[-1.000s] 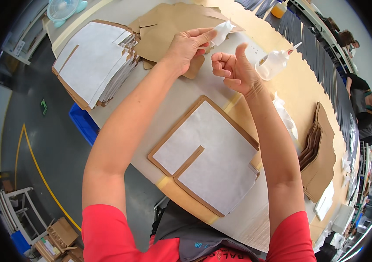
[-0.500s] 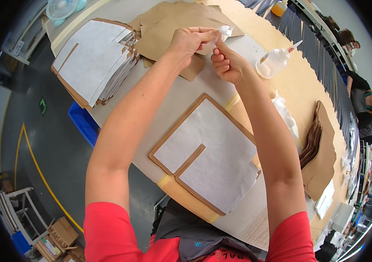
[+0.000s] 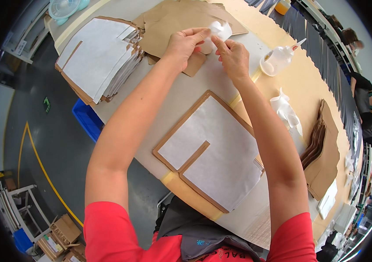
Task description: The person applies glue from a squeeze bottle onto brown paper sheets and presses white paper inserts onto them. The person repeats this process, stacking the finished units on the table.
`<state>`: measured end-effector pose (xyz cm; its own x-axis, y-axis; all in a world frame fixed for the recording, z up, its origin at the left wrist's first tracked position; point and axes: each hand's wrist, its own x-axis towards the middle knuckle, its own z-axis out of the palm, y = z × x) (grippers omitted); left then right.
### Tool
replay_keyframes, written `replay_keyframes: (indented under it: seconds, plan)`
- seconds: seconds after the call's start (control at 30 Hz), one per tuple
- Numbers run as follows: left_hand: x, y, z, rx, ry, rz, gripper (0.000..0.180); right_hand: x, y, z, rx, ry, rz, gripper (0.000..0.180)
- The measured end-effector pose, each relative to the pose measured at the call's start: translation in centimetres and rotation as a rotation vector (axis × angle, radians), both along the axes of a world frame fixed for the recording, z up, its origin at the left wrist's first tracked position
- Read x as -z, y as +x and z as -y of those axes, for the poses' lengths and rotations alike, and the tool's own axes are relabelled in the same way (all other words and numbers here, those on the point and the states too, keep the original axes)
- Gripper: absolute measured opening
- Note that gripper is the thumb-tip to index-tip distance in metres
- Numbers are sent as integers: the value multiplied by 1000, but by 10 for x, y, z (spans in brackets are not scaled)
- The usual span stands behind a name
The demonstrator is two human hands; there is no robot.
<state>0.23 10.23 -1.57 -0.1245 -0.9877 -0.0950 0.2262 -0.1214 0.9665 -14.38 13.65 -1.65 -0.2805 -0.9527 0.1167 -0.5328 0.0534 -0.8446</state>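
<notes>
Both of my arms reach out over the table, hands close together above a brown sheet pile (image 3: 168,22). Between the fingertips is a thin, crumpled white piece (image 3: 222,29), translucent like tissue or film. My left hand (image 3: 186,46) pinches one side of it with thumb and forefinger. On the other side, my right hand (image 3: 235,57) is closed in a pinch at its lower edge. Nearer to me lies a flat brown panel (image 3: 193,158) with a white sheet (image 3: 225,153) on it; a narrow slot cuts in from its near edge. My right forearm hides part of its right side.
Left of the hands rises a thick stack of white-faced brown panels (image 3: 96,56). A clear squeeze bottle (image 3: 275,62) with a pointed tip stands right. Beyond my right arm are crumpled white material (image 3: 285,109) and stacked brown pieces (image 3: 323,153). A blue bin (image 3: 86,118) sits below the table edge.
My hands have shifted slightly apart, and more of the white piece shows, spread between them. The right hand has turned so its back faces up more. The panel lies as before.
</notes>
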Motion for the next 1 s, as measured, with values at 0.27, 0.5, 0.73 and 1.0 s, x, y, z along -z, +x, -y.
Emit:
replay_keyframes:
  seconds: [0.27, 0.5, 0.73, 1.0]
  plan:
    - [-9, -11, -1, -84, -306, 500, 23, 9, 5, 7, -11, -108, -224, 50]
    - [-5, -20, 1, -148, -126, 157, 23, 5, 6, 0, 59, -133, -45, 33]
    - [-2, -11, -2, 42, -35, 35, 26, 1, -1, 5, 37, -178, 46, 27]
    - [-6, -21, -3, -58, -184, 381, 23, 3, -1, 7, -8, -166, -22, 15]
